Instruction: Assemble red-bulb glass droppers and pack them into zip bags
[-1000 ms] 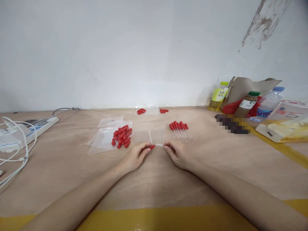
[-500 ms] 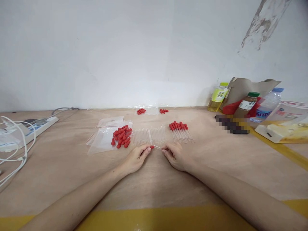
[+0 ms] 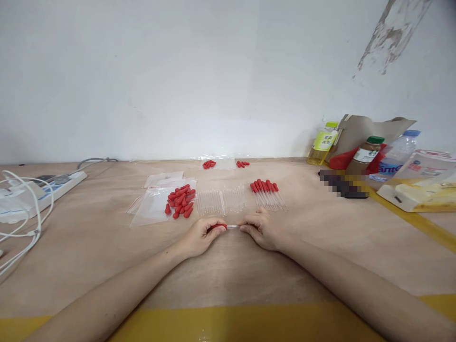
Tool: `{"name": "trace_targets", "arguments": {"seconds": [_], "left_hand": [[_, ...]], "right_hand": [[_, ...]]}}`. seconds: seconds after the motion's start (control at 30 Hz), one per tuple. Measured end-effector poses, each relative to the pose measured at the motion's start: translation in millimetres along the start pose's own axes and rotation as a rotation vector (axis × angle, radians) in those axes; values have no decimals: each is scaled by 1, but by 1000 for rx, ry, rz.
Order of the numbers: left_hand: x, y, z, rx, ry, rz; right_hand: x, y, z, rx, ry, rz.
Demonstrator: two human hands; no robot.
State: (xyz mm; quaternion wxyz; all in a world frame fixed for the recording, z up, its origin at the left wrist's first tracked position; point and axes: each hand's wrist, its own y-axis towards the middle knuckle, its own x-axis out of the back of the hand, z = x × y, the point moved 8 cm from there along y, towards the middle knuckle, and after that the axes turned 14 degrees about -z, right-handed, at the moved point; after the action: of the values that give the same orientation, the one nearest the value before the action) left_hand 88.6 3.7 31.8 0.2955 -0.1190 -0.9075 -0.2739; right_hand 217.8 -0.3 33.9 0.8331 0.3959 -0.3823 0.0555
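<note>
A brown-covered table (image 3: 228, 280) runs back to a pale wall (image 3: 160, 71). My left hand (image 3: 204, 236) is closed, thumb and fingers pinching a red bulb (image 3: 224, 226); my right hand (image 3: 261, 231) pinches a clear tube (image 3: 232, 226) in line with it. I seem to be joining the two, though I can't tell how deep the tube sits; seating it calls for a straight, gentle push. Beyond lie loose tubes (image 3: 208, 203), a bulb pile (image 3: 182, 200) left, and capped droppers (image 3: 264, 186) right.
</note>
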Motion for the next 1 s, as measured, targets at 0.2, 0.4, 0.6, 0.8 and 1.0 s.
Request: {"name": "trace_targets", "arguments": {"seconds": [0.2,0.4,0.6,0.8,1.0], "left_hand": [[-4,-1,-5,-19,19,51],[-4,-2,-5,-34,51,45],[-6,-5,-11,-87,100,72],[-7,-6,-15,-104,132,84],[-8,-6,-18,-174,164,83]], "right_hand": [[7,2,8,98,-113,-64],[6,-2,17,165,-166,-132],[-2,-2,14,67,-120,-36],[-10,-2,11,-38,-69,8],[-16,-3,11,-71,-44,53]]}}
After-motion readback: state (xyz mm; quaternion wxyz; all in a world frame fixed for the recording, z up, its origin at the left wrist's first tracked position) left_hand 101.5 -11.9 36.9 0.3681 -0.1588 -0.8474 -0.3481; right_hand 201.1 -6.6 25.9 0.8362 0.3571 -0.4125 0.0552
